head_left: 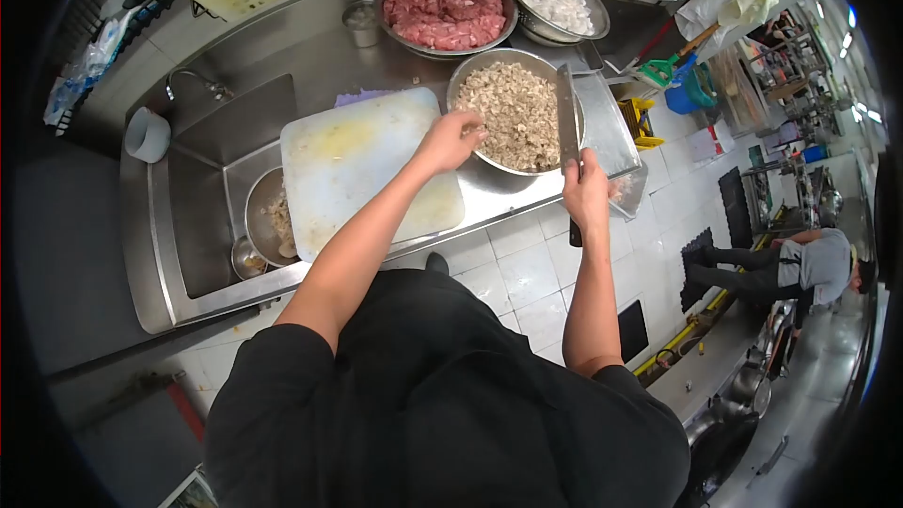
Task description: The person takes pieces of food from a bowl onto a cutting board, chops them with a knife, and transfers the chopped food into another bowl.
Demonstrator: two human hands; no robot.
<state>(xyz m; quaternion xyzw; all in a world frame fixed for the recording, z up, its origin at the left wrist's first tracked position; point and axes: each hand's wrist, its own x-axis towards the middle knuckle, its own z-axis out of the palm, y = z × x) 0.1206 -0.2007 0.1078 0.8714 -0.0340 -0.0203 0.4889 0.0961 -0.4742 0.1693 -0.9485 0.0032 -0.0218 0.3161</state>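
Note:
A large steel bowl (pixel 455 85) full of chopped pale brown pieces (pixel 513 113), perhaps mushroom, stands on the steel counter. My left hand (pixel 450 143) is at the bowl's left rim, its fingers loosely bent and apart, with nothing visible between them. In my right hand (pixel 588 193) is a kitchen knife (pixel 566 113) with a dark handle. Its broad blade points away from me, over the right side of the bowl. Left of the bowl lies a stained white cutting board (pixel 376 169), partly over the sink.
Behind stand a bowl of raw meat (pixel 442 9), a colander of white pieces (pixel 550 9) and a small metal cup (pixel 361 23). The sink (pixel 202 226) holds another bowl (pixel 268 216). A person (pixel 814 263) stands at the right across the tiled floor.

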